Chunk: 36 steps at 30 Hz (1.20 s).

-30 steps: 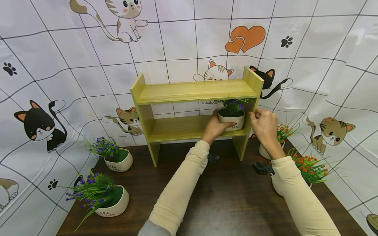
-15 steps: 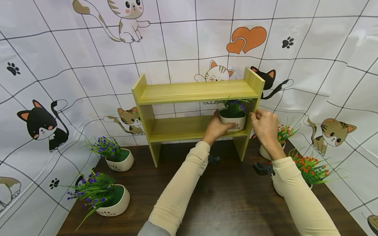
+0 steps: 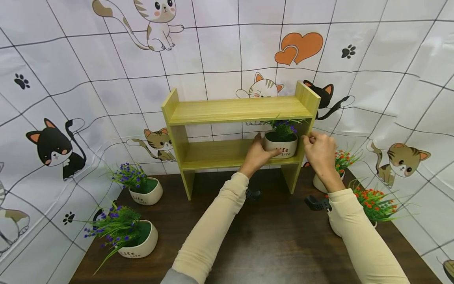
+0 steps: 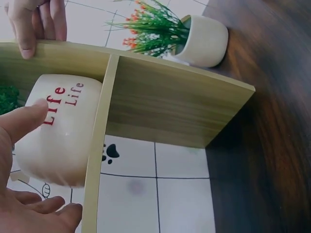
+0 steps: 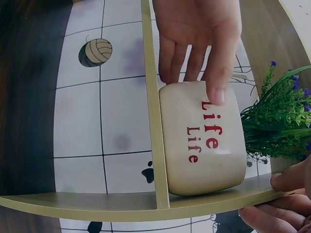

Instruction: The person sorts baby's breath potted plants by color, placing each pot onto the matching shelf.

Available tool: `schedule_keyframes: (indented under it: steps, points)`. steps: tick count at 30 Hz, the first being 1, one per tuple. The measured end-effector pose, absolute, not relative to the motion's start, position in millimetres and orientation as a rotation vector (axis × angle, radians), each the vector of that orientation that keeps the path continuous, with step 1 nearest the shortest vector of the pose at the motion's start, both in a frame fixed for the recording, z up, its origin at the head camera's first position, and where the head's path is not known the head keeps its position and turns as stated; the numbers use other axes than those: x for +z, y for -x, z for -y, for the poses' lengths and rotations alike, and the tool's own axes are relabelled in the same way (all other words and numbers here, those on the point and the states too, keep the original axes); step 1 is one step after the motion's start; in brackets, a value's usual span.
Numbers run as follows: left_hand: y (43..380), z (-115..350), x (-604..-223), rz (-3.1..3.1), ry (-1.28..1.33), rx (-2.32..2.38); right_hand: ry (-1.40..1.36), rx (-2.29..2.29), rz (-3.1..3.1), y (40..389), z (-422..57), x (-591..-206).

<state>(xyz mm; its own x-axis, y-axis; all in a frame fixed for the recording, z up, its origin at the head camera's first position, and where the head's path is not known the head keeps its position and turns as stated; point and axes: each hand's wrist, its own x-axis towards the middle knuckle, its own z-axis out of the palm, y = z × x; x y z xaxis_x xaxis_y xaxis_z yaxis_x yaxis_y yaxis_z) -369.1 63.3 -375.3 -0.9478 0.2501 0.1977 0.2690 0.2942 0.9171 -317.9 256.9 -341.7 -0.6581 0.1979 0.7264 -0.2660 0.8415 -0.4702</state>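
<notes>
A white planter (image 3: 289,148) with purple flowers and "Life" lettering stands at the right end of the middle board of a small wooden shelf (image 3: 213,153). My left hand (image 3: 256,156) is at the planter's left side. Its thumb lies over the front and its fingers spread loosely near the side, as the left wrist view (image 4: 36,213) also shows. With thumb and fingers on either side of the edge, my right hand (image 3: 320,153) grips the shelf's right side panel (image 4: 160,97). In the right wrist view the planter (image 5: 204,145) touches or nearly touches that panel.
Two planters with purple flowers, a rear one (image 3: 147,194) and a front one (image 3: 143,244), stand left on the dark table (image 3: 269,240). Two with orange flowers (image 3: 320,183) stand right, partly behind my right arm. A cat-print wall covering (image 3: 220,47) rises behind the shelf.
The left hand has loosened and drawn slightly left from the planter, uncovering more lettering. The planter stays at the shelf's right end, and the right hand keeps its hold. The view has shifted slightly.
</notes>
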Motion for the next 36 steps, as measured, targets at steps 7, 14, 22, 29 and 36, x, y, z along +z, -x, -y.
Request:
schedule_keyframes:
  steps: [7,14,22,29,36]
  points:
    - [363,-51,-376,2.524,0.474,-1.742,-0.045,0.715,2.184,317,-260,-342]
    - [353,-35,-374,2.496,0.485,-1.69,-0.052,0.73,2.176,317,-261,-342]
    - [341,-6,-371,2.391,0.513,-1.734,-0.054,0.723,2.181,316,-258,-340]
    - [330,27,-369,2.323,0.533,-1.774,-0.055,0.731,2.193,314,-256,-342]
    - [318,64,-359,2.257,0.554,-1.793,-0.075,0.722,2.173,316,-255,-342]
